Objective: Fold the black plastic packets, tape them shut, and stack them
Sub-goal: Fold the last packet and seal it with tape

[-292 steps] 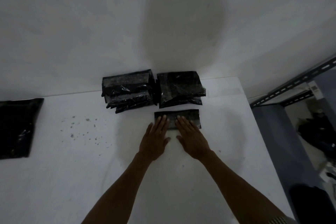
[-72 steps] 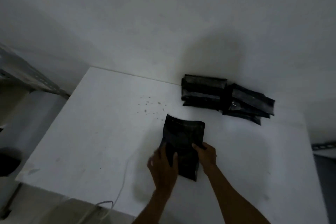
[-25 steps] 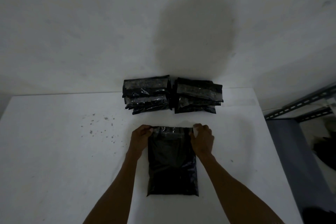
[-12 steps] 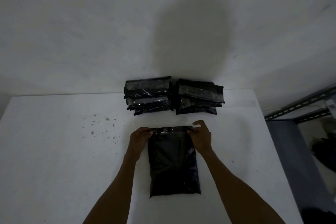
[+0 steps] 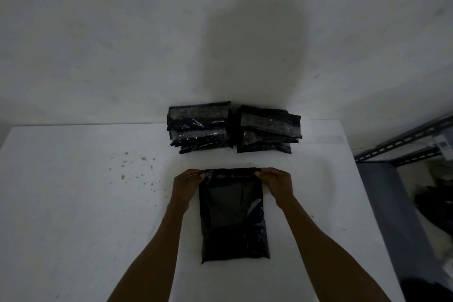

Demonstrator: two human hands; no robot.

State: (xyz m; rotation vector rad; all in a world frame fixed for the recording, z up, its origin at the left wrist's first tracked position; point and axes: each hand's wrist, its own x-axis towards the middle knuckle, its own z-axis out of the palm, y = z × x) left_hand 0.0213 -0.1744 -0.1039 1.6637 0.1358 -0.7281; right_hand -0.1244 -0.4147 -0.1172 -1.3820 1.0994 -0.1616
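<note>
Head view: one black packet [image 5: 231,216] lies flat on the white tabletop [image 5: 73,203], midway between the side edges, its long side running from the near edge toward the far edge. The left hand [image 5: 187,182] pinches its far left corner and the right hand [image 5: 275,182] pinches its far right corner, fingers curled round the mouth strip, which looks rolled or turned over between them. Two stacks of finished packets sit at the far edge against the wall [image 5: 147,44], the left stack [image 5: 199,127] just beside the right stack [image 5: 268,130], both apart from the packet in hand. Dark specks [image 5: 137,167] mark the tabletop toward the left edge, and a metal shelf [image 5: 402,144] stands past the right edge.

The packet looks like thin glossy film: light, limp and likely slick, with some soft filling that keeps the body slightly puffed. It should bend anywhere and probably won't keep a crease by itself, so a fold would need pressing flat before it is taped. The two far corners seem the best hold, since they keep the mouth stretched straight; a grip in the middle would likely bunch the film and skew the fold
</note>
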